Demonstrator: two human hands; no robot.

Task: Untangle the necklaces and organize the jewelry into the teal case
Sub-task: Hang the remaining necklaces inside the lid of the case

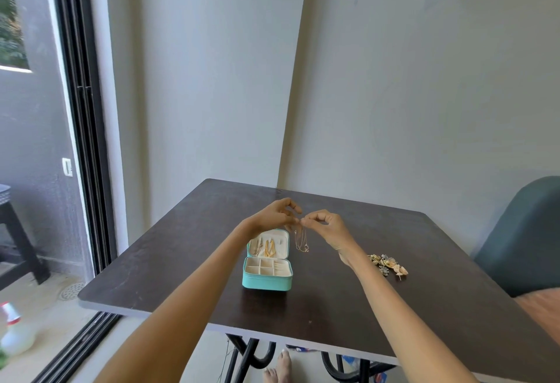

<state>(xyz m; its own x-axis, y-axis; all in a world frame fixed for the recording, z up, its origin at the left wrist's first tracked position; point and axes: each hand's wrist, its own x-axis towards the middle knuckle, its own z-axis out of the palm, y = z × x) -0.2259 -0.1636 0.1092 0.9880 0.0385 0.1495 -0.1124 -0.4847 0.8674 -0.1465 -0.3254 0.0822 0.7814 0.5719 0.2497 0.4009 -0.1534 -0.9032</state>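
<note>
The teal case (266,282) stands open on the dark table (188,264), its cream compartments bare. Gold necklaces (269,248) hang inside its raised lid. My left hand (277,213) and my right hand (325,226) meet above the table just behind and right of the case. Both pinch the top of a thin gold necklace (302,241), which dangles in a loop with a small pendant at the bottom. A pile of gold and silver jewelry (388,264) lies on the table to the right, beside my right forearm.
A dark green chair (521,240) stands at the table's right side. The wall runs close behind the table. A sliding glass door (81,140) is at the left, with a white spray bottle (15,334) on the floor. My bare feet (278,367) show under the table.
</note>
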